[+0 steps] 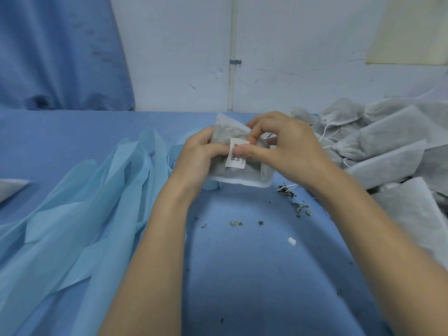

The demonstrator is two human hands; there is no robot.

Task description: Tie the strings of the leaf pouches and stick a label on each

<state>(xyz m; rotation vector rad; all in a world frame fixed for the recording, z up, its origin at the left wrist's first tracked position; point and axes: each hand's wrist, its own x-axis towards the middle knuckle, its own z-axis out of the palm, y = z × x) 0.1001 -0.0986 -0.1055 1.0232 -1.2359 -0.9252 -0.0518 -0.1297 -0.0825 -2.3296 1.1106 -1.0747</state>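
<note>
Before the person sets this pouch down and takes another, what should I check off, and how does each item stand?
1. White barcode label on the grey mesh leaf pouch: ok, right hand thumb pressing it.
2. Label fully stuck flat: not ok, its upper right corner lifts.
3. Pouch held firmly: ok, left hand grips its left side.
4. This pouch's string tied: cannot tell, hands cover the neck.
5. Pile of grey pouches waiting at right: ok.
6. Blue table cover clean: not ok, leaf crumbs scattered.

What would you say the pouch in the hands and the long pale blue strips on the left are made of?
The pouch looks like thin, matte non-woven fabric: dark leaves show dimly through its white wall. The pale blue strips look like smooth, faintly glossy paper, perhaps label backing; they lie in stiff, slightly translucent bands.
</note>
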